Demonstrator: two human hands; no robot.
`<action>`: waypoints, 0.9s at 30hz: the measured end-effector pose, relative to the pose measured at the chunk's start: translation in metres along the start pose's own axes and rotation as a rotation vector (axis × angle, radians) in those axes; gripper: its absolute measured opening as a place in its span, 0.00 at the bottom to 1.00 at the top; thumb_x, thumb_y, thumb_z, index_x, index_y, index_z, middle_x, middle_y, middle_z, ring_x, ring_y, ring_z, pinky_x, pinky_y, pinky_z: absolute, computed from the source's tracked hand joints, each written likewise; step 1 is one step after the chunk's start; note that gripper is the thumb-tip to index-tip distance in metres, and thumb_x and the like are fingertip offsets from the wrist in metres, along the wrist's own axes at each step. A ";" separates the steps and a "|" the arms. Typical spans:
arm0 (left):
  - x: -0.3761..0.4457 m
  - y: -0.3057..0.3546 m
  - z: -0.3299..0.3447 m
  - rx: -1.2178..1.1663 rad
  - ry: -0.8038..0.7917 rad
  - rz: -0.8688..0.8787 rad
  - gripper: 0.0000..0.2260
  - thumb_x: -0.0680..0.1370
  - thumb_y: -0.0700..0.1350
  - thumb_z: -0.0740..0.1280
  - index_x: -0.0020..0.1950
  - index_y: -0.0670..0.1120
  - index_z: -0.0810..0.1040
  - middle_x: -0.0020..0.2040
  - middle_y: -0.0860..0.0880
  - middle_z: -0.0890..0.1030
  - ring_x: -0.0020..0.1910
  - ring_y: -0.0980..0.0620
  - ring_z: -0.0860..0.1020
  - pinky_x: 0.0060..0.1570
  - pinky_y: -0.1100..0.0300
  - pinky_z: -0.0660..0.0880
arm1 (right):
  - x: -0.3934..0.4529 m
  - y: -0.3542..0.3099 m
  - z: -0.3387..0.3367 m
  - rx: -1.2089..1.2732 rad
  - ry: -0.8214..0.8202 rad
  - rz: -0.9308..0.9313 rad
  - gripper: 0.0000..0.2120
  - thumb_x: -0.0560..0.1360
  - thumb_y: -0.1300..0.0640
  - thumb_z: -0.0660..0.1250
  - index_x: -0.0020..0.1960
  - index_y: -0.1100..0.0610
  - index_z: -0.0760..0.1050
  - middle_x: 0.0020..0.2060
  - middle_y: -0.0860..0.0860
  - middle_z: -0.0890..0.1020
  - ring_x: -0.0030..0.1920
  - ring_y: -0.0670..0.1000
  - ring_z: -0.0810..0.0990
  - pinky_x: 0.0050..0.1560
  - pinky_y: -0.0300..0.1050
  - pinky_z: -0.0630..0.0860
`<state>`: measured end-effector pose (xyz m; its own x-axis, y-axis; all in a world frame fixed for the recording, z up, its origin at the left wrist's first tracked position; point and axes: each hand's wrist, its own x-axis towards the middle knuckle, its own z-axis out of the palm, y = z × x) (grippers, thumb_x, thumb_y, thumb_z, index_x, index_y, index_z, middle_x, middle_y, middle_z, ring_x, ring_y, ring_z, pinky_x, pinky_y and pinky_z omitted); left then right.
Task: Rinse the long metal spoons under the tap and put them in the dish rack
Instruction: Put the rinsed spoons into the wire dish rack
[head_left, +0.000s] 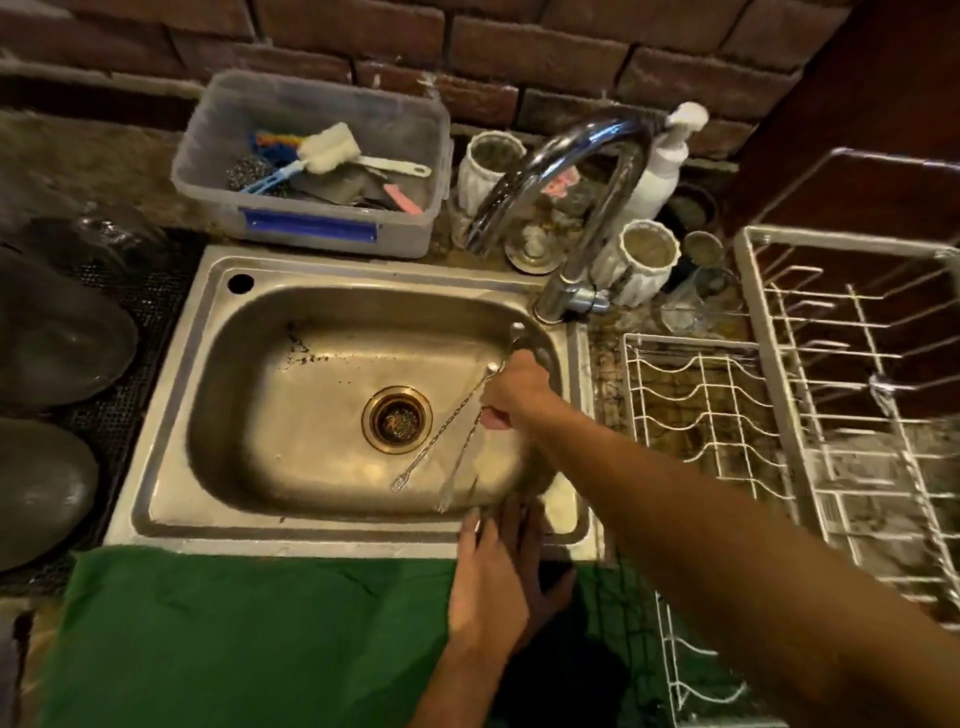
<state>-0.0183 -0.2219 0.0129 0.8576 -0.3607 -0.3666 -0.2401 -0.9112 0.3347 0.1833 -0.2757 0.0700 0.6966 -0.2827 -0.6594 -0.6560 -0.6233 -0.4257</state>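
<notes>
Over the sink (171, 415), thin twisted-stem spoons (441, 431) in right hand (514, 389)'s closed grip; left hand (493, 582) flat, empty.

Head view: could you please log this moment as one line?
right hand: holding spoons over sink | left hand: open at front rim | dish rack: no spoons visible

Dim, warm yellowish light is falling from above. Glare is showing on the curved tap (566, 171) and the sink (171, 415) rim. Left-side dark objects are sinking into shadow. Wide-angle distortion is bending the dish rack (852, 395) and brick wall (467, 47) at the edges. Motion blur is smearing the left hand (498, 587); overall detail is looking soft.
</notes>
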 end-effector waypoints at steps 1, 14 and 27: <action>0.000 0.000 0.000 0.016 0.026 -0.003 0.37 0.78 0.71 0.52 0.77 0.47 0.69 0.73 0.40 0.75 0.70 0.37 0.74 0.73 0.37 0.62 | -0.011 -0.006 -0.012 -0.080 -0.022 -0.025 0.13 0.68 0.74 0.69 0.43 0.60 0.70 0.36 0.54 0.76 0.35 0.52 0.79 0.21 0.34 0.71; -0.005 0.004 0.001 0.075 0.160 -0.013 0.40 0.75 0.75 0.47 0.79 0.51 0.66 0.72 0.43 0.75 0.72 0.43 0.73 0.73 0.38 0.64 | -0.222 -0.012 -0.238 -0.064 -0.036 -0.275 0.03 0.76 0.71 0.68 0.50 0.67 0.79 0.47 0.64 0.83 0.43 0.58 0.84 0.54 0.56 0.84; -0.004 0.006 0.004 0.129 0.187 -0.019 0.38 0.77 0.72 0.49 0.78 0.49 0.67 0.68 0.44 0.79 0.67 0.44 0.77 0.67 0.39 0.70 | -0.207 0.120 -0.292 -0.188 0.208 -0.065 0.01 0.77 0.66 0.70 0.46 0.62 0.78 0.48 0.63 0.83 0.38 0.55 0.85 0.36 0.42 0.84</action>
<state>-0.0251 -0.2271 0.0128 0.9291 -0.3106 -0.2009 -0.2684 -0.9398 0.2114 0.0456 -0.5046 0.3366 0.7931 -0.3688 -0.4848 -0.5558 -0.7638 -0.3281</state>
